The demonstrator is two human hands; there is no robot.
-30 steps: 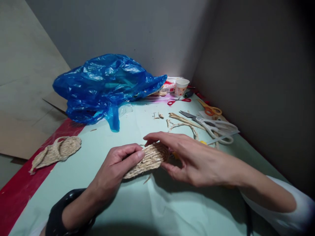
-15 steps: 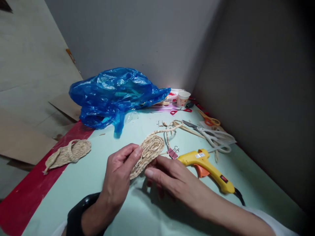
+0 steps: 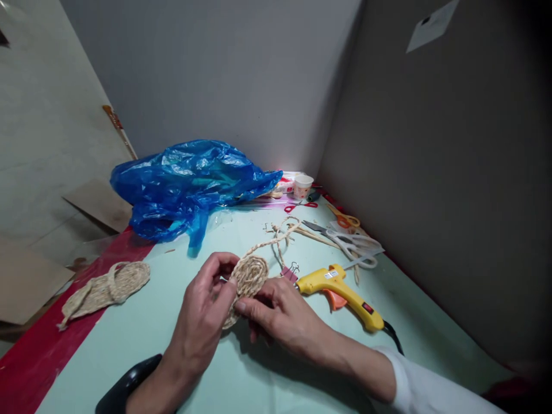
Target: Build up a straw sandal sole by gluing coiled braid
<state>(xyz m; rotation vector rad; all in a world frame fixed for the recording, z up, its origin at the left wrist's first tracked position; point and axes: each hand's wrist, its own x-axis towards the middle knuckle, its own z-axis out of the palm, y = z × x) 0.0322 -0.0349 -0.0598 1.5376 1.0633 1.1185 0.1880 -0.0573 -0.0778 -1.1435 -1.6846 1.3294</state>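
Between my two hands is a coiled sole of braided straw cord, tilted above the table. My left hand pinches its left edge, thumb on the near face. My right hand grips the lower right edge, thumb across the front and the other fingers partly hidden behind. A loose tail of the braid runs from the coil's top toward the back right. Beside my right hand lie a pink binder clip and a yellow hot glue gun. A finished-looking woven straw slipper rests at the left.
A crumpled blue plastic bag covers the back left. Toward the back right are a paper cup, red-handled scissors, orange-handled scissors and large white-handled shears. A red strip borders the table's left edge; grey panels rise behind and right.
My right thumb has come up onto the front face of the straw coil, and my left fingers have shifted along its edge. The whole view has swung slightly, moving things left.
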